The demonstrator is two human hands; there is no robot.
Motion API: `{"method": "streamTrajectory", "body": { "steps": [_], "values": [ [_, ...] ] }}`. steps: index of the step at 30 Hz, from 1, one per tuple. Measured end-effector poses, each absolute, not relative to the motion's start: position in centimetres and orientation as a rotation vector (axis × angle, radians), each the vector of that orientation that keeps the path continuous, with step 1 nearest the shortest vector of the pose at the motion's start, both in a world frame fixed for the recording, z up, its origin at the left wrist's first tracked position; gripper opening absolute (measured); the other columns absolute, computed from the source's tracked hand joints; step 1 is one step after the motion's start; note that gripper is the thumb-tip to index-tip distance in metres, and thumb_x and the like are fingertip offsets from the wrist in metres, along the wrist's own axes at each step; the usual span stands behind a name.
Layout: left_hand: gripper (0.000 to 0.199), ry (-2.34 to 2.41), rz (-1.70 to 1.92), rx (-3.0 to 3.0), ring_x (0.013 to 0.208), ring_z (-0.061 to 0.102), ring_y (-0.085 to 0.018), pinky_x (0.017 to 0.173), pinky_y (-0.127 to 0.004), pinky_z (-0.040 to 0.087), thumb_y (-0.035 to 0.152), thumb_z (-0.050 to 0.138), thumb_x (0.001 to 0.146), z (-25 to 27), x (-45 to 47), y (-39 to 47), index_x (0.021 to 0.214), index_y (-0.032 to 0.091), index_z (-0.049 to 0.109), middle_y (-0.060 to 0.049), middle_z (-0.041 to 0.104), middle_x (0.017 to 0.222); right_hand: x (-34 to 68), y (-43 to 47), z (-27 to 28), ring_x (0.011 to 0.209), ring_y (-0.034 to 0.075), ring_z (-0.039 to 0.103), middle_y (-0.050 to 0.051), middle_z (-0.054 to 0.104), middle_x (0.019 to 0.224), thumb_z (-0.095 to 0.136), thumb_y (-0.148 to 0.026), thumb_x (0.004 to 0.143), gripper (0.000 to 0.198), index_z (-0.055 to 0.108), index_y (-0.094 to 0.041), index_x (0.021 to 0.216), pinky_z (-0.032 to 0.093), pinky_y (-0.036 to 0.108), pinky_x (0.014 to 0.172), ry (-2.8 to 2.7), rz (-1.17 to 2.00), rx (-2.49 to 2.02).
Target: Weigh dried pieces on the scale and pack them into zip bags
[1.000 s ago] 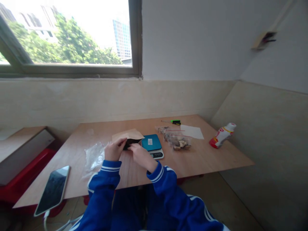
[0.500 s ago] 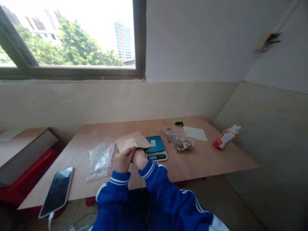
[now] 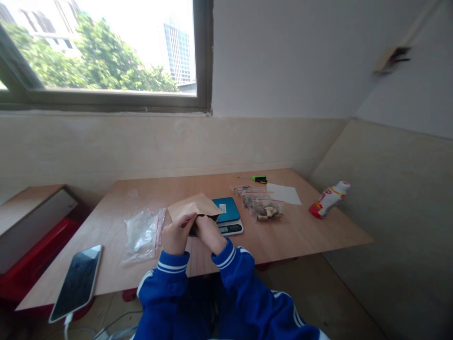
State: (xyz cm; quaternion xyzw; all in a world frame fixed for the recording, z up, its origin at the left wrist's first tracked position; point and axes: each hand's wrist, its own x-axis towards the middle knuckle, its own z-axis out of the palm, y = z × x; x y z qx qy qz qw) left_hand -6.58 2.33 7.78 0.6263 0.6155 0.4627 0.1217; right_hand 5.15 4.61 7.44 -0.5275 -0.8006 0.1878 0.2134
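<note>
Between both hands, left hand (image 3: 176, 234) and right hand (image 3: 208, 232) clamped together on it, brown paper pouch (image 3: 193, 206).

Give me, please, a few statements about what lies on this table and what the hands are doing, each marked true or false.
1. Both hands, the left hand and the right hand, hold the brown paper pouch. True.
2. The phone lies at the table's far right corner. False: it lies at the near left edge.
3. The blue scale sits just right of the pouch. True.
4. The red and white bottle stands upright. False: it lies on its side.
5. The empty clear bag lies left of the hands. True.
</note>
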Motion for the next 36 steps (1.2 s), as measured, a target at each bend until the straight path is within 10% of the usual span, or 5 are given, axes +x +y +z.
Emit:
{"method": "streamTrajectory", "body": {
  "steps": [10,17,27,36],
  "values": [
    [0.016,1.778,1.447,1.674,0.077,0.072,-0.019,0.067,-0.025,0.055,0.035,0.067,0.074,8.5,-8.6,3.1,0.086,0.029,0.076,0.004,0.076,0.078,13.9,2.3,11.1,0.102,0.017,0.065,0.008,0.068,0.114,0.042,-0.031,0.096,0.039,0.039,-0.022,0.134,0.053,0.033,0.086,-1.735,1.236,-0.802],
    [0.017,1.797,1.499,1.563,0.074,0.072,-0.020,0.070,-0.028,0.056,0.037,0.069,0.070,8.3,-9.3,3.3,0.083,0.029,0.076,0.004,0.076,0.076,17.1,9.6,4.2,0.137,0.023,0.035,0.020,0.042,0.144,0.025,-0.018,0.095,0.047,0.036,-0.007,0.140,0.031,0.044,0.111,-1.779,0.314,-1.588],
    [0.023,1.817,1.561,1.438,0.077,0.071,-0.021,0.076,-0.030,0.056,0.043,0.069,0.067,8.8,-9.7,3.2,0.082,0.027,0.077,0.002,0.076,0.077,15.2,9.5,0.4,0.144,0.031,0.014,0.016,0.028,0.152,0.038,-0.031,0.093,0.052,0.039,-0.011,0.142,0.009,0.060,0.112,-2.098,0.304,-1.715],
    [0.028,1.725,1.538,1.401,0.080,0.072,-0.023,0.075,-0.032,0.057,0.044,0.069,0.068,8.7,-8.6,2.5,0.085,0.023,0.076,-0.001,0.076,0.079,12.3,2.5,11.7,0.105,0.017,0.061,0.005,0.070,0.105,0.033,-0.004,0.084,0.044,0.071,-0.021,0.096,0.046,0.035,0.096,-1.899,0.765,-0.802]
  ]
}}
